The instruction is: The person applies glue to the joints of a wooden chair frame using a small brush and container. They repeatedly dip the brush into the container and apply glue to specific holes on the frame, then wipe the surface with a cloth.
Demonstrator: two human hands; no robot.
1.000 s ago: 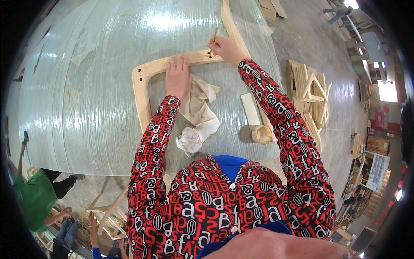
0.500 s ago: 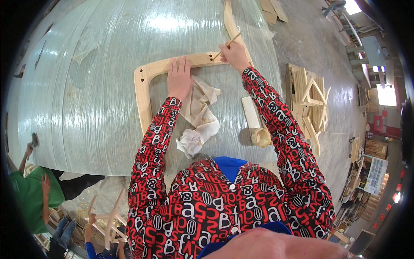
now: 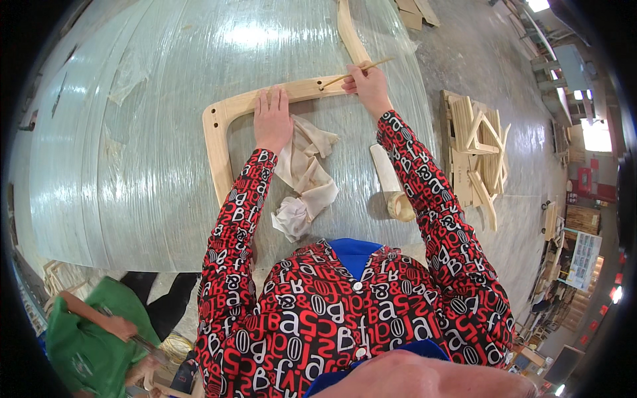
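A pale wooden chair frame part (image 3: 217, 156), bent in a U-like shape with pairs of dark holes, lies on the plastic-covered table. My left hand (image 3: 273, 126) rests on its crosspiece, fingers stretched out and holding nothing. Toward the right end of that crosspiece, my right hand (image 3: 371, 91) is closed on a thin wooden stick (image 3: 381, 63). The stick's tip is at the lower of two holes there; whether it goes inside cannot be seen. A crumpled beige cloth (image 3: 310, 182) lies below the left hand.
Near my right forearm are a small round tub (image 3: 401, 206) and a pale flat strip (image 3: 384, 167). Stacked wooden parts (image 3: 474, 146) stand on a pallet beyond the table's right edge. A person in green (image 3: 99, 331) is at the lower left.
My right hand has shifted slightly right and lower, and the stick has tilted from steep to nearly level. My left hand stays on the frame. The person in green has moved nearer.
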